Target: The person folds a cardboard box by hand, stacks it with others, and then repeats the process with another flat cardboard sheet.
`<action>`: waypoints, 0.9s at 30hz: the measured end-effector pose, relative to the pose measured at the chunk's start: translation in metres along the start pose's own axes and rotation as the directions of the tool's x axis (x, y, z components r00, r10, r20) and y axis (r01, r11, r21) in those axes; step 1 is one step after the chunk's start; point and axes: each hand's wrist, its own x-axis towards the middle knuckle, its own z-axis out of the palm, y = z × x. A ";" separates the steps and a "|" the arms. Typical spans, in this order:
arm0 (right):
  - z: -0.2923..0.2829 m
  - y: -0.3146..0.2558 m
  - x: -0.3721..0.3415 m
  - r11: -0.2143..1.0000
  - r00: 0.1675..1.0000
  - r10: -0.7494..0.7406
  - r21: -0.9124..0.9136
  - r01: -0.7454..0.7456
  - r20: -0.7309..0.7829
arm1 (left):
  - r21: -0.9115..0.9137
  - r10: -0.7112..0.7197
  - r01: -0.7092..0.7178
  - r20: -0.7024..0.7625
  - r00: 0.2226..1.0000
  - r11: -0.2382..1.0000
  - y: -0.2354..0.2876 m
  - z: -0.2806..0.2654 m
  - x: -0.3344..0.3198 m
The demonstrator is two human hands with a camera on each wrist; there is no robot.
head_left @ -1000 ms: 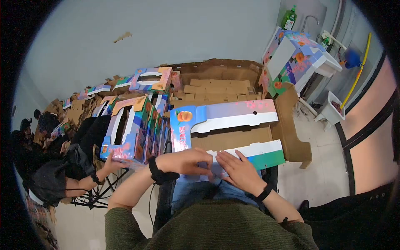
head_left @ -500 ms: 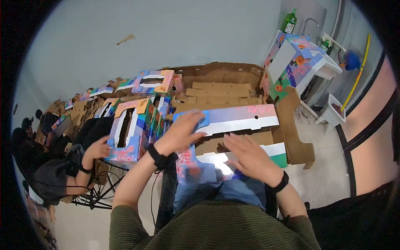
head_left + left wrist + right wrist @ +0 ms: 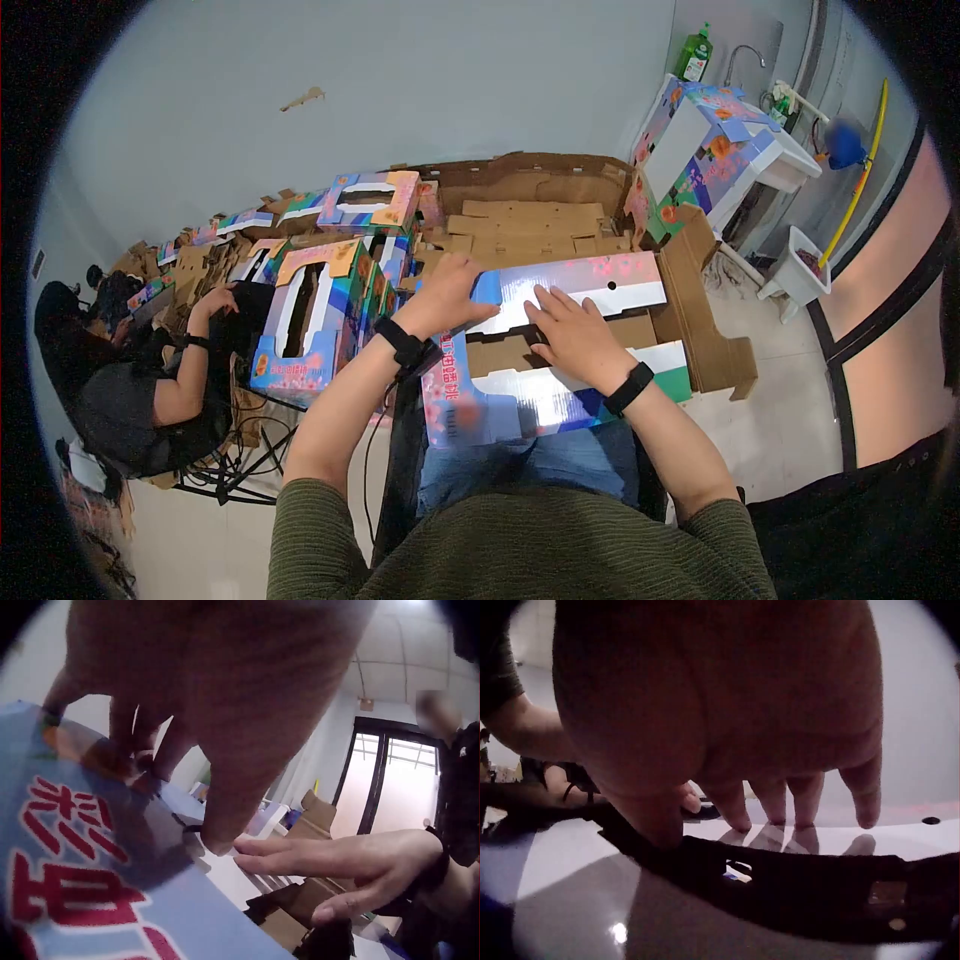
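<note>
A printed carton [image 3: 470, 400] with a long slot in its top lies in front of the person, its near side by the lap. The left hand [image 3: 447, 293] presses with spread fingers on the blue far left corner; the left wrist view shows that hand [image 3: 210, 697] over the blue panel [image 3: 172, 900] with red characters. Beside it, the right hand [image 3: 575, 338] lies across the slot, fingertips on the white far strip [image 3: 635, 296]. In the right wrist view the fingers of the right hand [image 3: 727, 712] touch that strip, thumb at the slot's edge.
Finished-looking printed cartons [image 3: 312, 330] stand at the left, near another seated person [image 3: 130, 390]. Behind is a large brown cardboard bin [image 3: 530, 180] with flat cardboard inside. A brown flap [image 3: 705, 340] rises at the right; a sink [image 3: 790, 165] stands beyond.
Both hands have moved from the carton's near edge to its far side, and the near flap now lies flatter. The other person's arm has drawn back from the neighbouring carton.
</note>
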 end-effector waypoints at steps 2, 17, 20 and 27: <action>0.001 0.001 0.000 1.000 1.000 0.007 -0.014 -0.006 0.015 | -0.024 0.044 -0.044 -0.021 0.999 0.999 -0.008 0.004 -0.001; 0.028 -0.022 -0.012 0.941 0.992 0.084 -0.320 -0.110 -0.092 | -0.030 0.051 -0.053 -0.063 0.997 0.998 -0.006 0.006 -0.002; 0.008 -0.017 -0.011 0.988 0.997 0.055 -0.141 -0.063 -0.055 | -0.039 0.041 -0.043 -0.052 0.998 0.998 -0.009 0.012 0.000; -0.036 0.005 0.024 0.993 0.996 0.076 -0.083 -0.079 -0.037 | -0.092 0.069 -0.067 0.012 0.998 0.993 0.017 -0.001 0.006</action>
